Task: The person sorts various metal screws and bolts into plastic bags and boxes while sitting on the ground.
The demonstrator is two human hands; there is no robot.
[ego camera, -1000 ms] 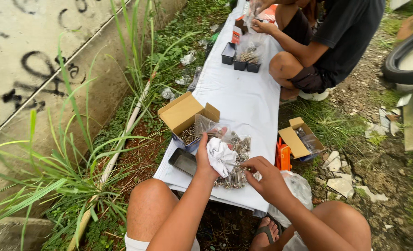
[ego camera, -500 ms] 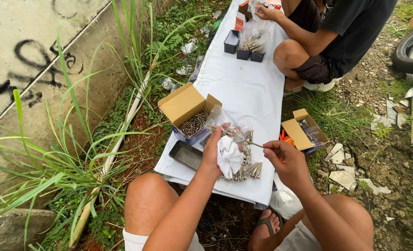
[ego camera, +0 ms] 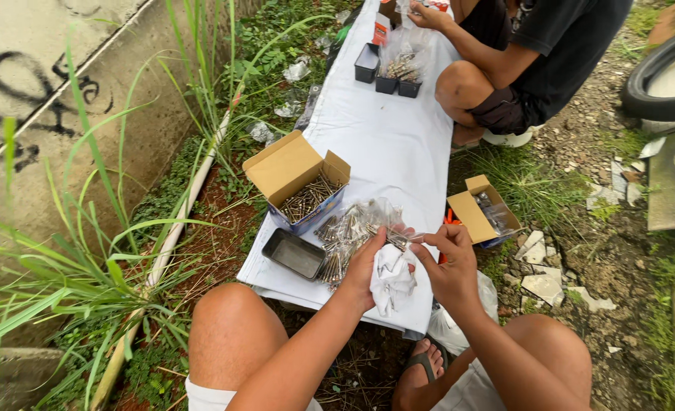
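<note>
I squat at the near end of a long white sheet (ego camera: 398, 144) laid on the ground. My left hand (ego camera: 369, 268) grips a crumpled white cloth (ego camera: 393, 280) over the sheet's near edge. My right hand (ego camera: 445, 255) pinches a long screw (ego camera: 400, 241) against the top of that cloth. Just behind my hands lies a clear plastic bag with several loose screws (ego camera: 349, 232). A dark shallow metal tray (ego camera: 295, 254) sits left of the bag. An open cardboard box of screws (ego camera: 303, 190) stands behind the tray.
Another person (ego camera: 531, 53) squats at the sheet's far right, hands near small black trays (ego camera: 387, 72) of screws. A second open cardboard box (ego camera: 483, 211) lies on the grass to the right. A concrete wall (ego camera: 48, 99) and tall grass (ego camera: 86, 251) run along the left; rubble lies right.
My right hand came in from the right and now meets the cloth with a screw. The view has shifted slightly; my left hand still holds the cloth.
</note>
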